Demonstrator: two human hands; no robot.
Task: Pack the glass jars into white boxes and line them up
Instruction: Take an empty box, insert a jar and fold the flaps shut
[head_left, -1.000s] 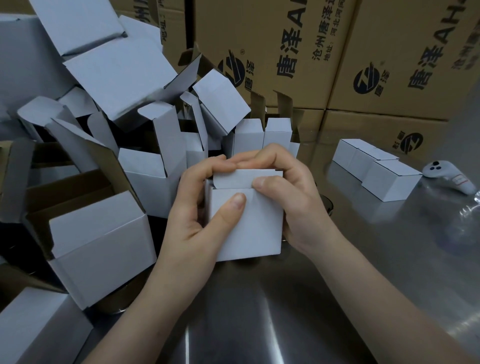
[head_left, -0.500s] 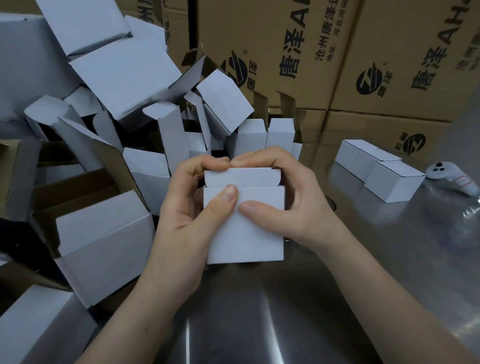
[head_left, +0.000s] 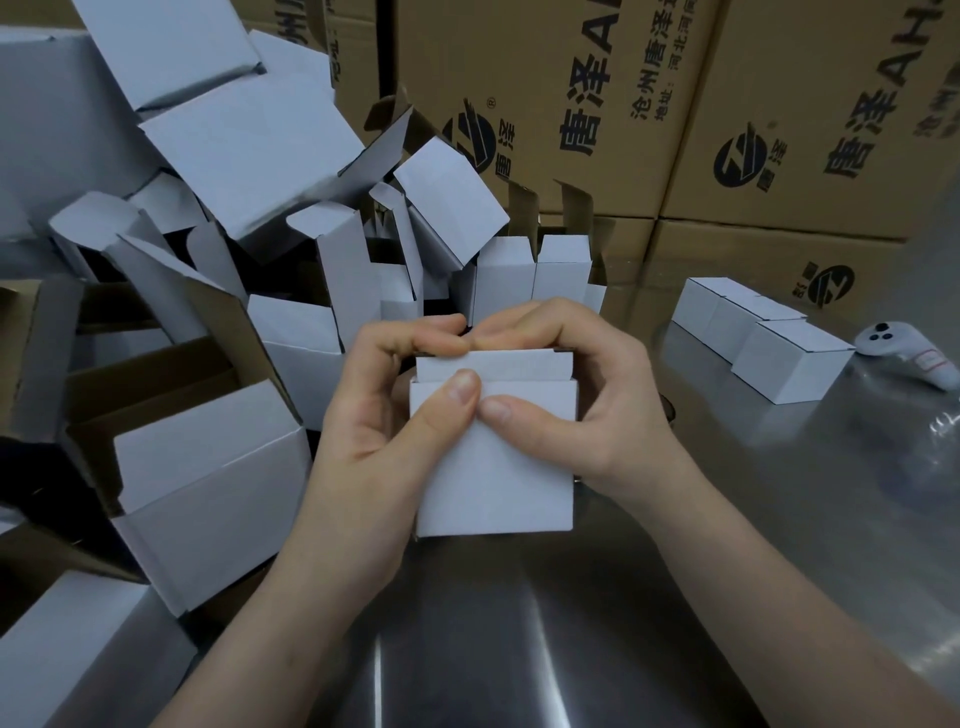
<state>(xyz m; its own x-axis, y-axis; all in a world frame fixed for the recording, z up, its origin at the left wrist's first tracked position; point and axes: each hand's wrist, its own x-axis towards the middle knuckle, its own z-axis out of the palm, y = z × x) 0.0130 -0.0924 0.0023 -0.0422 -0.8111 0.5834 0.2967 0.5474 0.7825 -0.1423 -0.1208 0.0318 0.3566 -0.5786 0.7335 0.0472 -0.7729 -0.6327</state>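
Note:
I hold a small white box (head_left: 498, 467) upright over the steel table (head_left: 519, 649), in the middle of the view. My left hand (head_left: 374, 447) grips its left side, thumb on the front face. My right hand (head_left: 587, 405) grips the right side, its thumb meeting the left one on the front. Fingers of both hands curl over the top lid flap, which stands partly tucked behind the front wall. What is inside the box is hidden. Three closed white boxes (head_left: 753, 338) stand in a row at the right.
A jumbled pile of open white boxes (head_left: 249, 171) fills the left and back. Brown cartons (head_left: 597, 104) with black print form a wall behind. A white handheld controller (head_left: 904, 353) lies at the right edge, beside the row.
The box has turned squarer to me and sunk slightly. Both thumbs slid down onto the front face, and the lid flap moved further behind the front wall.

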